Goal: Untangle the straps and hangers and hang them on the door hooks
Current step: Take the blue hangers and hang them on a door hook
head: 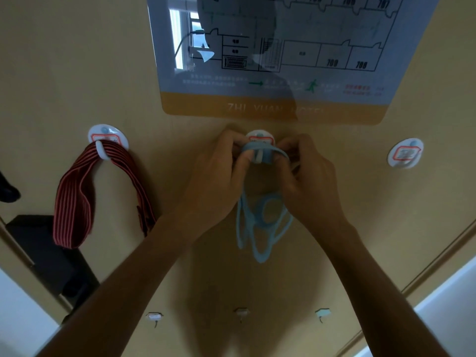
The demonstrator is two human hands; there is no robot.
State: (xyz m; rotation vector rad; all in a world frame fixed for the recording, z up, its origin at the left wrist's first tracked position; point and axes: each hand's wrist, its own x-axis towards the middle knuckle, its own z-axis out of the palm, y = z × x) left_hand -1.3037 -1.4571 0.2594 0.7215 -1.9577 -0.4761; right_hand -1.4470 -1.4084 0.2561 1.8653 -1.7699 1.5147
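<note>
- Both hands are pinched on the blue strap [265, 150] – left hand [219, 171] and right hand [306, 173] – its top band being drawn over the middle hook [258, 150].
- Strap is judged light, soft, limp – best held at the top band; loops dangle below.
- Red striped strap [74, 199] is hung on the left hook [107, 140]; right hook [405, 153] is bare, well apart.
</note>
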